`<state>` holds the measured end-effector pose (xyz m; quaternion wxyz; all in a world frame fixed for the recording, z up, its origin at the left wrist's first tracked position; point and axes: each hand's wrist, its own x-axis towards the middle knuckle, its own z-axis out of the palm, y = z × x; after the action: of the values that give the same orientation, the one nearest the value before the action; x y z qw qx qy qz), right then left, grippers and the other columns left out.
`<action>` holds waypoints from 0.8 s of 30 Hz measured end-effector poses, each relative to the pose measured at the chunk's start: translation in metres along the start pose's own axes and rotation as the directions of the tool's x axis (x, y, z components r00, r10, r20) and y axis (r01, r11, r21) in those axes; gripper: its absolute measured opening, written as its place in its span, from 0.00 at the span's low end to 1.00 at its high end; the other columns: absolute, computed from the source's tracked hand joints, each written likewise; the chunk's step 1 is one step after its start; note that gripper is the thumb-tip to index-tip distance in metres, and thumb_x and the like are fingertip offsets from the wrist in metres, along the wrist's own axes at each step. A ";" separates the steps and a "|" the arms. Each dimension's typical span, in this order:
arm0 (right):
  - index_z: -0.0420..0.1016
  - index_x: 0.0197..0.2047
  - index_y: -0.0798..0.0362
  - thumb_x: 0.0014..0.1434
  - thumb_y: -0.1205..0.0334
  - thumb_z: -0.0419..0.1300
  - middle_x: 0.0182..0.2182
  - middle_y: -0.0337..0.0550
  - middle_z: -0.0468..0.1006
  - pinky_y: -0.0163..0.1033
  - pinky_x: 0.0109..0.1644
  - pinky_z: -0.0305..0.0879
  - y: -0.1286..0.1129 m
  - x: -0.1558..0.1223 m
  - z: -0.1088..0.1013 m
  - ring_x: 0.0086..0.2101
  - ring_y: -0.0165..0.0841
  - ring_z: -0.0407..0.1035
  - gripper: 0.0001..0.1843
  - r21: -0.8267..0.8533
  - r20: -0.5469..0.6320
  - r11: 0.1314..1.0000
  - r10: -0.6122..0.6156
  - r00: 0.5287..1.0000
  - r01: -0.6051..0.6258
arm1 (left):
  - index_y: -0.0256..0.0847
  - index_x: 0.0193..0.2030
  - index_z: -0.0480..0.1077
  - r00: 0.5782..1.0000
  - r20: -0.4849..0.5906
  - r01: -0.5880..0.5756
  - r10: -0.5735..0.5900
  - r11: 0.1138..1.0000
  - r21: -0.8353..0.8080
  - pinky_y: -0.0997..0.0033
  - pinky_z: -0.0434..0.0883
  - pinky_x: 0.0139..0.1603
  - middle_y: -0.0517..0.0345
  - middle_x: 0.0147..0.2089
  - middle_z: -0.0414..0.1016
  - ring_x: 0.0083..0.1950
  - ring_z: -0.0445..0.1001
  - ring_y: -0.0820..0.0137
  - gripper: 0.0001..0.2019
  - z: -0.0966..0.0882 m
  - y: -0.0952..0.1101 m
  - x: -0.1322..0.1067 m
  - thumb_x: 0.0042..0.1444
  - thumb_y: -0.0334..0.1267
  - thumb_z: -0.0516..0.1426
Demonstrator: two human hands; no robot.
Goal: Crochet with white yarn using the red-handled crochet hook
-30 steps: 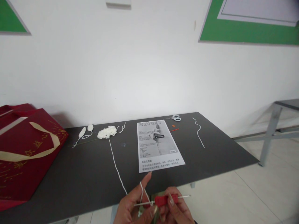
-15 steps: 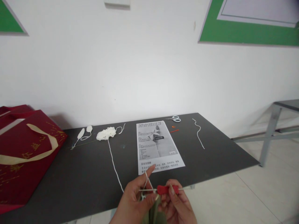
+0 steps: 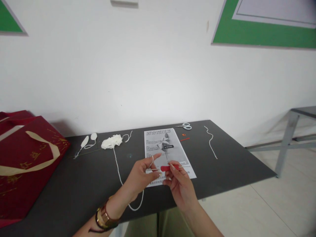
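My right hand (image 3: 181, 184) is closed around the red handle of a crochet hook (image 3: 164, 168), whose thin shaft points left. Opposite it, my left hand (image 3: 140, 172) pinches white yarn (image 3: 142, 197) near the hook's tip, with a strand looped over its raised index finger. Any stitches between the fingertips are too small to make out. The yarn hangs in a curve below the left wrist and runs back to a loose white bundle (image 3: 112, 142). Both hands are over the lower part of a printed sheet (image 3: 153, 148) with a flower picture.
Scissors (image 3: 185, 126), a small orange ring (image 3: 183, 134) and a red stick (image 3: 184, 139) lie beyond the sheet. A yarn piece (image 3: 210, 141) is at right, two white leaf-shaped pieces (image 3: 84, 141) at left. A red gift bag (image 3: 29, 164) stands at the black table's (image 3: 234, 168) left end.
Both hands have risen from the table's near edge to over the printed sheet, carrying the hook and yarn. More of my forearms shows, and the yarn now hangs in a slack loop.
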<state>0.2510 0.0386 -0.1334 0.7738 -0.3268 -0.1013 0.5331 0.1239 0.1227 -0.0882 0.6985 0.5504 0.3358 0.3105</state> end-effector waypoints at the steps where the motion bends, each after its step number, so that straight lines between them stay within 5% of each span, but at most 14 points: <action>1: 0.79 0.36 0.54 0.48 0.62 0.75 0.22 0.37 0.81 0.33 0.24 0.77 0.000 0.005 0.001 0.22 0.29 0.72 0.13 -0.006 0.002 1.000 -0.001 1.000 0.001 | 0.38 0.29 0.80 1.000 0.010 -0.006 0.006 1.000 -0.002 0.62 0.67 0.48 0.53 0.33 0.82 0.48 0.76 0.54 0.07 -0.001 0.001 0.005 0.41 0.30 0.71; 4: 0.80 0.39 0.54 0.49 0.62 0.74 0.23 0.37 0.82 0.32 0.24 0.76 0.006 0.015 -0.002 0.23 0.28 0.73 0.14 -0.017 -0.010 1.000 -0.003 1.000 0.003 | 0.38 0.25 0.78 0.999 0.030 -0.011 0.012 0.999 -0.038 0.63 0.67 0.48 0.52 0.33 0.82 0.51 0.75 0.55 0.05 -0.005 -0.008 0.015 0.43 0.32 0.70; 9: 0.80 0.39 0.54 0.50 0.62 0.74 0.26 0.40 0.84 0.31 0.25 0.76 0.021 0.016 -0.013 0.24 0.29 0.75 0.13 -0.045 -0.037 0.999 -0.007 0.999 0.006 | 0.41 0.53 0.78 0.999 0.014 0.048 -0.047 0.991 -0.128 0.64 0.68 0.41 0.65 0.26 0.75 0.31 0.74 0.68 0.26 -0.013 -0.039 0.019 0.43 0.33 0.71; 13: 0.80 0.36 0.55 0.49 0.61 0.74 0.22 0.38 0.81 0.32 0.24 0.76 0.027 0.017 -0.016 0.22 0.30 0.73 0.12 -0.073 -0.031 0.997 -0.012 0.999 0.010 | 0.41 0.53 0.78 0.997 -0.028 0.062 -0.068 0.981 -0.181 0.64 0.69 0.42 0.62 0.28 0.75 0.33 0.74 0.66 0.28 -0.015 -0.054 0.017 0.42 0.36 0.72; 24: 0.80 0.36 0.55 0.52 0.61 0.73 0.23 0.37 0.80 0.35 0.25 0.77 0.033 0.016 -0.019 0.22 0.29 0.72 0.10 -0.128 0.005 0.991 -0.045 0.999 0.045 | 0.40 0.50 0.80 0.998 -0.028 0.050 -0.056 0.980 -0.195 0.66 0.67 0.40 0.61 0.29 0.74 0.33 0.71 0.68 0.21 -0.019 -0.054 0.013 0.48 0.39 0.69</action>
<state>0.2419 0.0529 -0.1712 0.7629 -0.3731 -0.1434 0.5082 0.1191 0.1327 -0.1461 0.7512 0.4653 0.3299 0.3322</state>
